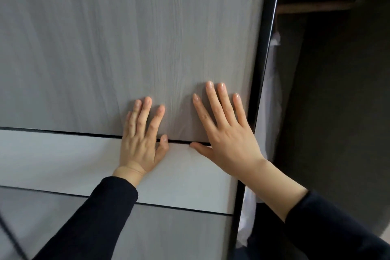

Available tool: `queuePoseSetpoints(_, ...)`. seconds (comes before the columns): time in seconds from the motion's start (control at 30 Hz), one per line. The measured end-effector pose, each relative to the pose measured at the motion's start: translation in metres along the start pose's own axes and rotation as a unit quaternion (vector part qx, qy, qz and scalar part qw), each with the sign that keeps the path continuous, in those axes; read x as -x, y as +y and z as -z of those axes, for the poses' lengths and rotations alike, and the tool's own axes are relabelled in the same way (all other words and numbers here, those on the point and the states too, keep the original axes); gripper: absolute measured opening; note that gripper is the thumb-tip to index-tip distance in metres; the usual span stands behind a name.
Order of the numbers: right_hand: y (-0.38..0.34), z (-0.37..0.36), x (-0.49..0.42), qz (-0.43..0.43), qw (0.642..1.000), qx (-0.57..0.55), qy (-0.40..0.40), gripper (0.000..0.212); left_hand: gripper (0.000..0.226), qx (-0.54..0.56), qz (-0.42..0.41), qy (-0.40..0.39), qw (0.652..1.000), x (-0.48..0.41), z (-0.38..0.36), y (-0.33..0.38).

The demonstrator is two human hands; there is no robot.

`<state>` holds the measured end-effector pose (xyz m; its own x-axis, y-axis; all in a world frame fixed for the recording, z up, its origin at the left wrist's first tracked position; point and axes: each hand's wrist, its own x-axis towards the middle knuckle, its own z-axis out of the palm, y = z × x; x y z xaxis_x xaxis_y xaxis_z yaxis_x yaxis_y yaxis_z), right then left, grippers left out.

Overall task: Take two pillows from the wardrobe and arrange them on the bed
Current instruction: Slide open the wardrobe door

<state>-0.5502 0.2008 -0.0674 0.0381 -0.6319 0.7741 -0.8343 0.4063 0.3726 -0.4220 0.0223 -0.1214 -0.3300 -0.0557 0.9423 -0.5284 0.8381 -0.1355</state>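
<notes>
Pressing flat against the sliding wardrobe door (147, 48), the left hand (141, 143) and right hand (228, 133) lay with fingers spread, gripping nothing. A dark opening (337, 112) showed beside the door's black edge, with pale fabric (272, 95) hanging just inside. No pillow could be made out, so the task seemed barely begun: fetching and arranging both remained.

Inside the open wardrobe (337, 112), dark behind the black-edged sliding door (126, 48), a wooden shelf edge (312, 8) crosses near the top, and pale white fabric (272, 99) hangs beneath it beside the door frame.
</notes>
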Motion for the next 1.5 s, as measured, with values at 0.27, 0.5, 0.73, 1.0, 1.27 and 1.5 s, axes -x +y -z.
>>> queuePoseSetpoints(0.27,-0.093,-0.008,-0.051,-0.015,0.999,0.008,-0.039,0.1,0.063,0.028,-0.005,-0.031,0.999,0.019,0.018,-0.104)
queuePoseSetpoints(0.5,-0.161,-0.012,-0.095,0.047,0.998,0.003,-0.048,0.103,0.064,0.042,0.022,-0.072,0.996,0.036,0.043,-0.19)
queuePoseSetpoints(0.73,-0.223,-0.028,-0.134,0.085,0.996,-0.005,-0.031,0.097,0.066,0.048,0.111,-0.115,0.986,0.062,0.065,-0.248)
queuePoseSetpoints(1.0,-0.294,-0.042,-0.173,0.086,0.995,0.026,-0.039,0.096,0.069,0.079,0.158,-0.139,0.974,0.076,0.077,-0.311)
queuePoseSetpoints(1.27,-0.345,-0.049,-0.201,0.088,0.995,0.031,-0.045,0.096,0.073,0.105,0.189,-0.15,0.965,0.085,0.089,-0.355)
queuePoseSetpoints(1.5,-0.364,-0.047,-0.213,0.096,0.993,0.015,-0.06,0.094,0.071,0.122,0.217,-0.159,0.955,0.087,0.099,-0.368)
